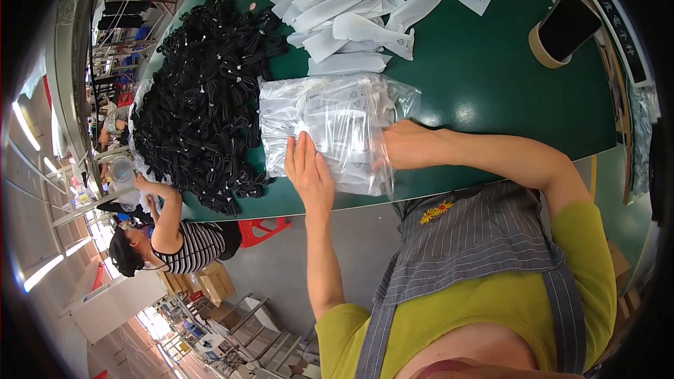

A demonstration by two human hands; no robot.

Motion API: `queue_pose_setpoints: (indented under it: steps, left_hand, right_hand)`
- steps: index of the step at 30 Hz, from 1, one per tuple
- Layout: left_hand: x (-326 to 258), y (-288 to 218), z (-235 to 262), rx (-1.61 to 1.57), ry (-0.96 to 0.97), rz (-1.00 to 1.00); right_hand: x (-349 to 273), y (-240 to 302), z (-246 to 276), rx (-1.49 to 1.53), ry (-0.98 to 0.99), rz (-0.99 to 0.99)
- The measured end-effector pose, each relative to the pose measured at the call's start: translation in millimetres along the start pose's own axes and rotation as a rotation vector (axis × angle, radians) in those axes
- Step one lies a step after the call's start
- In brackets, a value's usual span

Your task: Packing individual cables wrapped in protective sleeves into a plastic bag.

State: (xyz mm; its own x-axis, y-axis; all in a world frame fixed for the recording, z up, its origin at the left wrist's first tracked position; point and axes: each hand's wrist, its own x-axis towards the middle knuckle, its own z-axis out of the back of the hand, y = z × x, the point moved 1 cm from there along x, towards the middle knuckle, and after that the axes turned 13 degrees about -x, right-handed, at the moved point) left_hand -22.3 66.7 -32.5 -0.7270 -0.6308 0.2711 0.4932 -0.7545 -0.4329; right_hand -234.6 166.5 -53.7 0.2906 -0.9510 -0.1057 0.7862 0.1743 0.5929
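glossy clear plastic bag [337, 130], matt white pouches [351, 7], smooth green table [491, 77].

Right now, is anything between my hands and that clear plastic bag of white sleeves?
Nothing visible. The left hand lies flat on the clear plastic bag near its front edge. The right hand is pushed into the bag's open end, partly veiled by the film. The black cord pile sits beside it.

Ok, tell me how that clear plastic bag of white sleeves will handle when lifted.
The clear plastic bag looks thin and crinkled, so probably floppy and sagging. Its glossy film may slip. The right hand is inside its mouth, the left hand flat on top.
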Motion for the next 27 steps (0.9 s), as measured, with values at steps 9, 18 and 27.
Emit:
queue_pose_setpoints:
  steps: [9,18,27]
  left_hand:
    - [25.4,-17.0,15.1,0.116,-0.106,0.06]
    - [17.6,-4.2,-12.1,0.17,-0.001,0.011]
    - [-107.0,-89.6,-19.2,-1.205,-0.189,1.028]
  right_hand:
    - [-32.6,-34.7,6.4,0.052,-0.115,0.07]
    - [-3.3,-43.8,-13.6,-0.088,-0.441,0.244]
    - [-17.0,-38.0,11.5,0.454,0.047,0.202]
